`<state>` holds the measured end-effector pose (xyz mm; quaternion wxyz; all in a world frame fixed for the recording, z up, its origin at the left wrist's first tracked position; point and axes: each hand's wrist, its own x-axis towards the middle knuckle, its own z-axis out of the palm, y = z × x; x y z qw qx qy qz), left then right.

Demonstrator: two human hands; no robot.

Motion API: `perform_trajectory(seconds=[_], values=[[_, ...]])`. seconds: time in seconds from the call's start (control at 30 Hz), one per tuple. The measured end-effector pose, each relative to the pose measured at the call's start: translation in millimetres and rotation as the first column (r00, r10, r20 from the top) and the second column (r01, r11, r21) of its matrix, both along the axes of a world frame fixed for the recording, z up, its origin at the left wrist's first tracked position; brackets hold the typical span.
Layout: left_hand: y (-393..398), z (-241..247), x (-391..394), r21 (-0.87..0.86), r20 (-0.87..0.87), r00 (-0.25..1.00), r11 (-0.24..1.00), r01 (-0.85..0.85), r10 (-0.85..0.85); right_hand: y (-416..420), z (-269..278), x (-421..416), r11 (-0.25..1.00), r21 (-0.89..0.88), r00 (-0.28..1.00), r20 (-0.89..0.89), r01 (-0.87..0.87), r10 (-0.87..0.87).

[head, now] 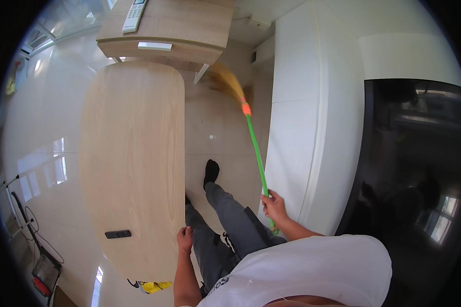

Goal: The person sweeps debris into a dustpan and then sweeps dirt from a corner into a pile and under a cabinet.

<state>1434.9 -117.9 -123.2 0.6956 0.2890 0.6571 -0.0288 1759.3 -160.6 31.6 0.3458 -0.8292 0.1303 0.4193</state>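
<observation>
My right hand (274, 207) is wrapped around the green handle (257, 153) of a soft grass broom, close to its lower end. The broom slants away from me to orange binding (246, 109) and tan bristles (229, 80). Motion blurs the bristles, which are over the floor beside a white leg (201, 74) of the drawer table. My left hand (184, 240) is loosely closed with nothing visible in it, right by the edge of the long rounded wooden table (134, 153). Whether it touches that edge I cannot tell.
A black remote (118, 234) lies on the long table, and a white remote (133, 17) on the wooden drawer table (184, 23). White cabinets (294, 115) and a dark TV screen (411, 161) flank my right. A vacuum cleaner (46, 268) stands left. A small round spot (211, 137) shows on the tiles.
</observation>
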Motion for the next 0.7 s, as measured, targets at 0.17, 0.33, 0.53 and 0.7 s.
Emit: perform_trajectory(seconds=[0.17,0.33,0.53,0.7], values=[[-24,-11,-5,-0.028,-0.008,0.998,0.997,-0.069,0.069,16,-114,-32,0.965,0.054,0.954,0.151,0.255,-0.261],[-38,-8,-1,0.247,-0.15,0.942,0.911,0.33,-0.301,38,-308,56,0.912,0.009,0.843,0.378,0.411,-0.383],[-31,-10,7,0.217,-0.18,0.923,0.901,0.376,-0.342,88,-368,133,0.965,-0.262,0.929,0.358,0.0,0.098],[-36,-21,-8,0.215,-0.192,0.941,0.924,0.316,-0.278,100,-342,121,0.893,-0.427,0.87,0.377,-0.14,0.316]])
